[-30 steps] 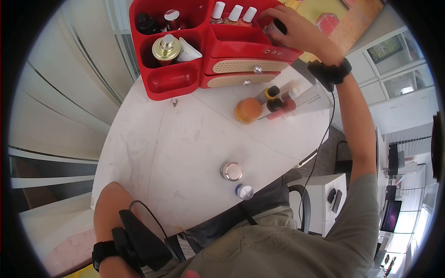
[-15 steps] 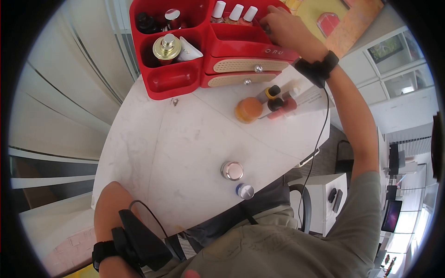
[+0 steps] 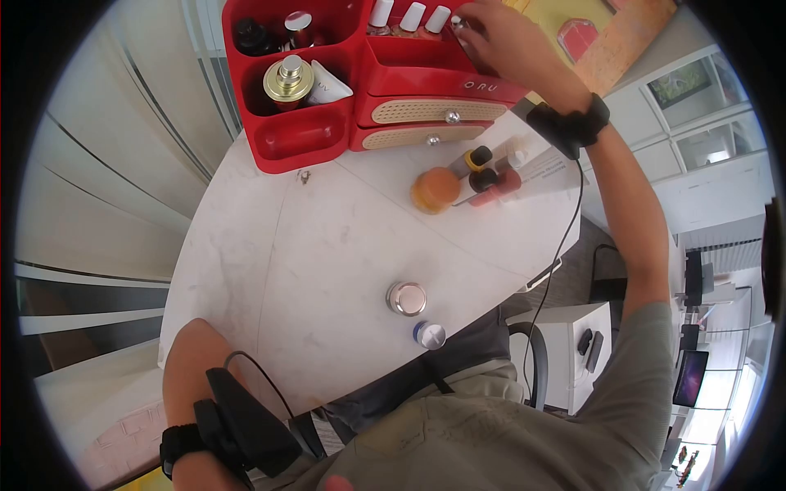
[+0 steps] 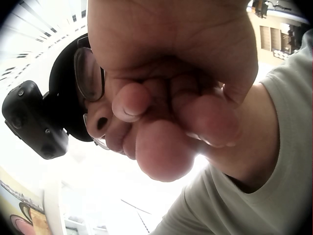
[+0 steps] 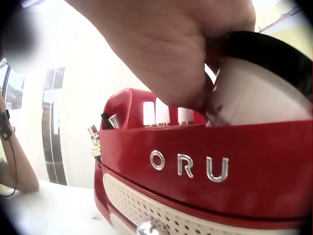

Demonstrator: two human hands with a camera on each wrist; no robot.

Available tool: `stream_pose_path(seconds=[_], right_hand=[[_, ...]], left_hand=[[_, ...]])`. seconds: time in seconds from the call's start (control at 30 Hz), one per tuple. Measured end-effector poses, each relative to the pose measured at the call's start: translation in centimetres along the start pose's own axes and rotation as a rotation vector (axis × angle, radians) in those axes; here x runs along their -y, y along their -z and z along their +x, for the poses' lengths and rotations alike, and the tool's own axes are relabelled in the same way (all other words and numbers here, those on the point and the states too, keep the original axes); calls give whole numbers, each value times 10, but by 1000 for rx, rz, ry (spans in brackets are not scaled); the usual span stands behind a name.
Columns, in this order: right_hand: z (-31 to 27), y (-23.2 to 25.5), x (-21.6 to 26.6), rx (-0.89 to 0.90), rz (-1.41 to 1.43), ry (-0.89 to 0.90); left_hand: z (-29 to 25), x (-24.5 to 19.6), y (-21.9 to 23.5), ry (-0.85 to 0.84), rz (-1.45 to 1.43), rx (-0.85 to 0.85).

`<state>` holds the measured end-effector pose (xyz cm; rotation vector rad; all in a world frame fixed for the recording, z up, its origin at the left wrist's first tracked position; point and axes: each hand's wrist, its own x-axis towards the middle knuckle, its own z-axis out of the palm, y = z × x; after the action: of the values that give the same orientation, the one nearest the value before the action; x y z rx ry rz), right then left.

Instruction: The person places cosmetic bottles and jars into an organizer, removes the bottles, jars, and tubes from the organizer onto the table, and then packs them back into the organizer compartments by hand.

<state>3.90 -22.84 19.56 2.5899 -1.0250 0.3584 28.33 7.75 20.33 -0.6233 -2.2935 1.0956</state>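
Observation:
My right hand [image 3: 512, 41] reaches into the back right of the red organizer [image 3: 299, 159], its fingers curled. At its fingertips shows a small white-topped thing [image 3: 456, 22], mostly hidden by the hand. Just left of it stand three white-capped nail polish bottles [image 3: 412, 18]. In the right wrist view, a pale jar [image 5: 259, 90] with a black lid [image 5: 274, 49] sits behind the organizer's front wall, close beside that hand. My left hand [image 4: 171, 44] hangs low by the body with loosely curled fingers and nothing in it.
A gold-topped bottle [image 3: 288, 80] and a white tube [image 3: 329, 84] stand in the organizer's left compartments. An orange-lidded jar [image 3: 435, 190] and several small bottles stand right of centre. A silver-lidded jar [image 3: 407, 299] and a blue bottle [image 3: 429, 335] are near the table's front edge.
My right hand has shifted left inside the organizer toward the nail polish bottles. The black round top seen under it one second ago is now covered in the head view. The left arm stays put.

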Motion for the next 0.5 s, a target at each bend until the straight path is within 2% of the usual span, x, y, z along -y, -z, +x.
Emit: stream_pose_path(seconds=[0.03,0.07,0.13,0.27,0.33,0.37,0.43,0.5], right_hand=[[1,0,0,-83,104,-21],[3,2,1,-82,105,-21],[6,8,5,3,237,-137],[2,-4,-13,-53,305,-152],[-2,-9,-22,-136,495,-188],[-2,-11,-29,-135,495,-188],[0,-12,-39,-154,709,-171],[0,-14,-43,-177,637,-165]], left_hand=[[0,0,0,-7,7,5],[1,0,0,-14,13,8],[1,-2,0,6,-8,-7],[0,-1,0,5,4,-14],[0,-3,1,6,26,-7],[0,-4,1,7,42,-7],[0,-3,1,-1,37,-3],[1,-2,0,-7,32,1]])
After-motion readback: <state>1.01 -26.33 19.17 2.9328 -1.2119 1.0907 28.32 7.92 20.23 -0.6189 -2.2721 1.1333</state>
